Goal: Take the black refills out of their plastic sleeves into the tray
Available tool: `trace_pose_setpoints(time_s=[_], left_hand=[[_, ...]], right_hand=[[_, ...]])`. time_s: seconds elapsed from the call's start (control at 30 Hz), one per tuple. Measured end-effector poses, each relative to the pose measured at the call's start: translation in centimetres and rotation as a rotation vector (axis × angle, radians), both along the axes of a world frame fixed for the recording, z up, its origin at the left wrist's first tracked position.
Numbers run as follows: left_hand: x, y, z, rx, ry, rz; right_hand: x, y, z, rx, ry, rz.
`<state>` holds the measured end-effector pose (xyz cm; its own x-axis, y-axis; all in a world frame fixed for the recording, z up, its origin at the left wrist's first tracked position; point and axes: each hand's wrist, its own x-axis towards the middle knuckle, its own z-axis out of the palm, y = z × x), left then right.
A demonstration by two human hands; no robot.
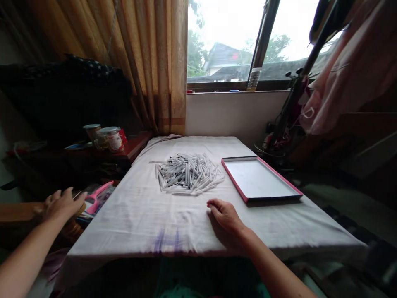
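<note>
A: What colour is the cloth point(139, 215) in front of you?
B: White, with a purple smear point(167, 241) at your near edge.
A: And the pile of sticks point(186, 174)?
B: Pale grey-white, some dark-tipped, I think; they blur. Your tray point(235, 181) is pink-rimmed, pale grey inside. The curtain point(149, 62) is golden-brown, vertically banded.

Nothing legible anywhere in the frame. Red-and-white labels on the jars point(108, 138) at middle left, too small and blurred to read. Faint print or none on the bottle point(253, 79) at the window sill, upper middle, impossible to tell at this size. Dark markings along the pale sticks point(187, 173) heaped at the centre, too fine to make out as lettering. Smeared purple marks point(167, 242) on the white cloth point(130, 215) at lower centre, shapeless, not readable as letters or numbers.
</note>
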<state>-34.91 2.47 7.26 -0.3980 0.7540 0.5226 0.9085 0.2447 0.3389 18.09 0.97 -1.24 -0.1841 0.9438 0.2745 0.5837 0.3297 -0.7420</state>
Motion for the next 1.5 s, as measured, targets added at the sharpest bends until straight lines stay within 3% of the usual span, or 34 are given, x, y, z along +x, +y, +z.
trace_pose_setpoints(time_s=[0.03, 0.07, 0.2, 0.3, 0.37, 0.47, 0.57, 0.73, 0.97, 1.07, 1.2, 1.33, 1.43, 1.5], left_hand=[[2.5, 0.7, 0.1, -0.041, 0.051, 0.037], [5.5, 1.5, 0.0, -0.085, 0.106, -0.026], [19.0, 4.2, -1.9, -0.148, 0.199, -0.401], [27.3, 5.5, -4.1, -0.19, 0.239, -0.597], [30.9, 6.1, -5.3, -0.209, 0.254, -0.647], [33.7, 6.7, -6.3, -0.227, 0.259, -0.657], [34.3, 7.1, -6.9, -0.225, 0.237, -0.643], [32.7, 7.7, -7.0, -0.178, 0.154, -0.645], [31.1, 8.2, -6.7, 0.078, 0.097, -0.883], [31.9, 7.8, -6.9, 0.064, 0.125, -0.919], [32.5, 7.5, -7.6, 0.046, 0.016, -0.936], [30.8, 8.3, -8.3, 0.097, -0.35, -0.779], [28.7, 9.4, -8.2, 0.114, -0.656, -0.66], [27.6, 9.9, -7.9, 0.145, -0.758, -0.612]], right_hand=[[0.2, 0.6, 0.0, -0.005, -0.023, -0.017], [0.4, 1.1, 0.1, -0.015, -0.047, -0.033], [1.4, 2.9, 0.3, -0.049, -0.111, -0.091], [2.2, 3.7, 0.5, -0.044, -0.137, -0.098], [2.7, 4.2, 0.5, -0.041, -0.149, -0.092], [3.2, 4.9, 0.4, -0.031, -0.152, -0.084], [3.3, 5.9, 0.3, 0.009, -0.119, -0.066], [2.2, 8.0, 0.9, 0.063, 0.001, -0.095], [-0.1, 9.2, 1.3, 0.064, 0.35, -0.028], [-0.9, 8.8, 1.1, 0.052, 0.389, 0.012], [-1.4, 8.5, 1.3, 0.082, 0.23, 0.004], [-1.0, 10.0, 2.3, 0.106, -0.013, -0.04], [-1.3, 11.6, 3.1, 0.097, -0.154, -0.068], [-2.2, 12.2, 3.3, 0.085, -0.227, -0.049]])
